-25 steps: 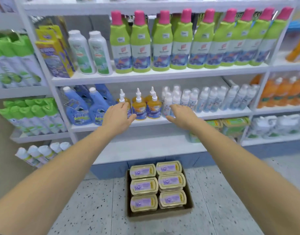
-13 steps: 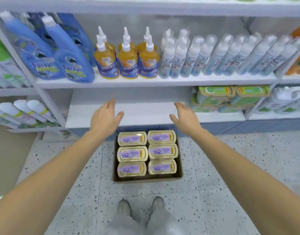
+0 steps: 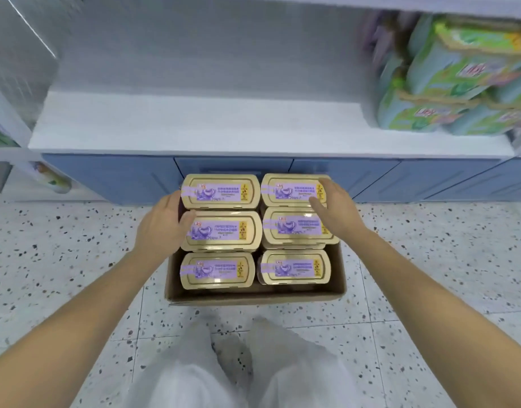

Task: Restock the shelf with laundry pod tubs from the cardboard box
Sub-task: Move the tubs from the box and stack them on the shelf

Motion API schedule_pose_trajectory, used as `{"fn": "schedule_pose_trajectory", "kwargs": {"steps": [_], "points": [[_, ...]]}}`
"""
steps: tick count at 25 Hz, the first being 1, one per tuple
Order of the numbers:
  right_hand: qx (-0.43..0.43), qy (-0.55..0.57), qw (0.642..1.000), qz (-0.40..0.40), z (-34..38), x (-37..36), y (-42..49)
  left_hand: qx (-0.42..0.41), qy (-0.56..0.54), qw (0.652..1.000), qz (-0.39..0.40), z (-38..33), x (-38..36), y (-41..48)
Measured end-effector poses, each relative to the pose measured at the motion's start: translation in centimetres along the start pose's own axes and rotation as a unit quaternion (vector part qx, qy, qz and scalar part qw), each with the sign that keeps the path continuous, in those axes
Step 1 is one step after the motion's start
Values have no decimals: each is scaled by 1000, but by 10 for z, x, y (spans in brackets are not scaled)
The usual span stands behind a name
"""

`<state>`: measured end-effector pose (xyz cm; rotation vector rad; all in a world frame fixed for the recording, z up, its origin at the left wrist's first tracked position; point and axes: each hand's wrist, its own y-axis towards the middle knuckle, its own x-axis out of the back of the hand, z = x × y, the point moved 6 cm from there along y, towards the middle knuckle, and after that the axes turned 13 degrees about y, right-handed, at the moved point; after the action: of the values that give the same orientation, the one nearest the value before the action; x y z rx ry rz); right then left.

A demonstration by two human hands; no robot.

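Six tubs (image 3: 221, 231) between both open hands (image 3: 160, 228).

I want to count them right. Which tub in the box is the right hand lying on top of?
The far right tub, nearest the shelf: the right hand lies on its lid. The other five lids are bare.

Both hands (image 3: 162, 228) on tubs (image 3: 221, 231) in box (image 3: 253, 297).

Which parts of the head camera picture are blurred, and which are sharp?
Head view: the green packs on the shelf are smeared by motion blur; the tubs in the cardboard box and both hands are fairly sharp; the wide lens bends the shelf edge.
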<state>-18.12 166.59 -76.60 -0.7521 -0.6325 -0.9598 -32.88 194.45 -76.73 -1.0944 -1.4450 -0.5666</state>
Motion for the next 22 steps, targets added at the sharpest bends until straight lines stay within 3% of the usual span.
{"fn": "schedule_pose_trajectory", "kwargs": {"steps": [8, 12, 14, 22], "points": [[26, 69, 987, -141, -113, -50, 31, 110, -139, 983, -54, 57, -126, 34], [-7, 107, 975, -197, -152, -60, 29, 168, -364, 916, -31, 70, -164, 40], [-50, 123, 967, -216, -166, -66, 25, 178, -417, 891, -19, 72, -170, 39], [-104, 324, 927, -155, -171, -76, 9, 171, -473, 864, -7, 72, -169, 31]]}}
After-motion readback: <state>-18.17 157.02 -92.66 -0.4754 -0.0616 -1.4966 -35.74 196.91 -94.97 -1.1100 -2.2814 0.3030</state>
